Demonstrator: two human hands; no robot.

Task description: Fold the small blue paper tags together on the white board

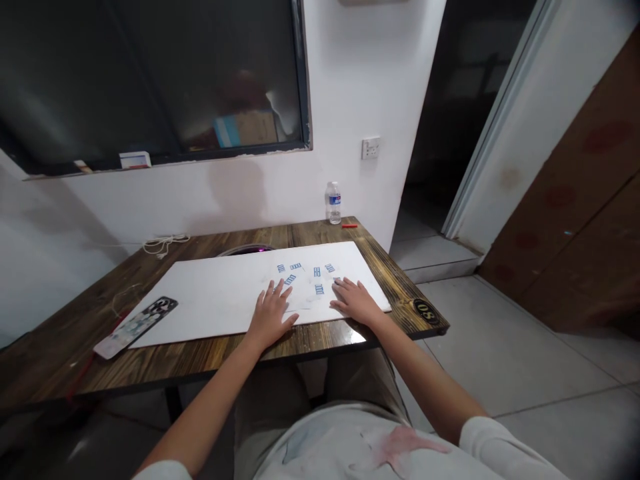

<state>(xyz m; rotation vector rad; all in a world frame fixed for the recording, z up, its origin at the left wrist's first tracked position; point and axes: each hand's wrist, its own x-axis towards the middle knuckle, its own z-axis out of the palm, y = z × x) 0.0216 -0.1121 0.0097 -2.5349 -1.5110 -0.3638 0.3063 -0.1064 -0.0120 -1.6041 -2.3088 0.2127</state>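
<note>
My left hand [271, 313] lies flat on a white board [215, 293], fingers spread, holding nothing. My right hand [354, 299] rests flat on the same board a little to the right, fingers stretched out. Between and just beyond my hands lie several small white cards with blue markings [306, 279], scattered on the board. My right fingertips touch the nearest cards.
The board lies on a dark wooden table [60, 347] against a white wall. A phone [137, 325] lies at the board's left edge. A water bottle [333, 203] and a red pen [349, 226] stand at the back right. A white cable [165, 243] lies at the back.
</note>
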